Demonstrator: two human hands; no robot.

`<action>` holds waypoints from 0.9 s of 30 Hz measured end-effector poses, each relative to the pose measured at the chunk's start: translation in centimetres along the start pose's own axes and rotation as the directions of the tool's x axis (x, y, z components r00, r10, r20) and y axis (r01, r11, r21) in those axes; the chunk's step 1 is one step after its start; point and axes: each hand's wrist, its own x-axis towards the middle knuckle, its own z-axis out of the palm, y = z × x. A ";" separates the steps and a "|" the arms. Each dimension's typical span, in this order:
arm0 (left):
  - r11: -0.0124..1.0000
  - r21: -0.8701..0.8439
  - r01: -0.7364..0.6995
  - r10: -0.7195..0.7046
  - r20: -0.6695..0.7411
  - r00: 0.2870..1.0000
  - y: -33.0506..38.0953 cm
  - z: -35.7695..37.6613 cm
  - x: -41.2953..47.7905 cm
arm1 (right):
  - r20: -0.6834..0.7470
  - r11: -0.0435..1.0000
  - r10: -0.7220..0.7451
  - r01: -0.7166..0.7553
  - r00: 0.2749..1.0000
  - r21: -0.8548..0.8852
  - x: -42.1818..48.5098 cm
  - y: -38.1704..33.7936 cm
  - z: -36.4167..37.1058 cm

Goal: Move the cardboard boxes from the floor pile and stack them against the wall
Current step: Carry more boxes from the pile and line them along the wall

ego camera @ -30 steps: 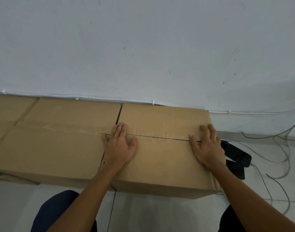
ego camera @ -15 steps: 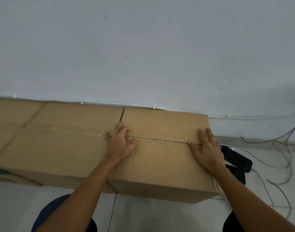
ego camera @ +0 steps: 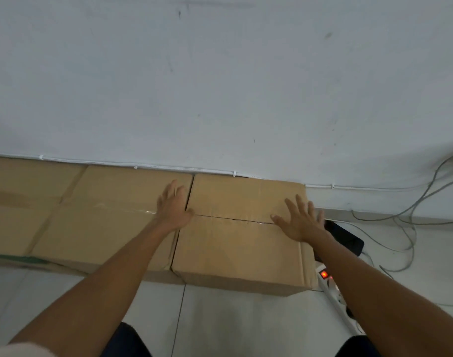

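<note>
Two closed brown cardboard boxes (ego camera: 235, 251) line the white wall (ego camera: 220, 86), contents hidden; left hand (ego camera: 172, 208), open, spans their seam, right hand (ego camera: 301, 220) lies spread on the rightmost.

- Stretches the left forearm (ego camera: 112, 274) and right forearm (ego camera: 374, 284) forward, both bare, converging slightly toward the hands.
- Lays the left hand (ego camera: 172, 208) palm down, fingers straight and close together, thumb out to the right.
- Lays the right hand (ego camera: 301, 220) palm down too, fingers straight and fanned apart, thumb pointing left.
- Shows dark-clad knees (ego camera: 127, 341) at the bottom edge, between the arms.
</note>
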 end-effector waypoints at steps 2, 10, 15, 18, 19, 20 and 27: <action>1.000 0.021 0.001 -0.001 0.014 1.000 1.2 -4.6 -1.2 | 0.004 0.997 -0.081 0.081 0.997 0.017 -1.8 -2.5 -4.5; 0.999 0.001 -0.046 0.046 0.044 0.998 8.5 -26.8 -6.9 | -0.091 0.967 -0.254 0.255 0.963 0.002 -12.9 -10.1 -25.2; 0.998 -0.008 -0.064 0.064 0.022 0.998 13.3 -40.2 -10.9 | -0.150 0.965 -0.264 0.261 0.953 -0.039 -20.7 -13.0 -38.0; 0.998 0.016 -0.066 0.066 -0.013 0.998 15.2 -47.5 -13.0 | -0.193 0.959 -0.283 0.274 0.940 -0.068 -24.6 -14.5 -44.1; 0.998 0.024 -0.064 0.064 -0.032 0.997 15.6 -49.6 -13.6 | -0.209 0.957 -0.292 0.283 0.933 -0.072 -25.6 -15.1 -45.7; 0.998 0.032 -0.061 0.063 -0.053 0.997 15.9 -51.5 -14.2 | -0.228 0.954 -0.300 0.290 0.926 -0.077 -26.6 -15.6 -47.2; 0.998 0.063 -0.025 0.037 -0.195 0.980 16.7 -59.9 -18.6 | -0.306 0.919 -0.394 0.372 0.866 -0.131 -30.9 -19.3 -53.2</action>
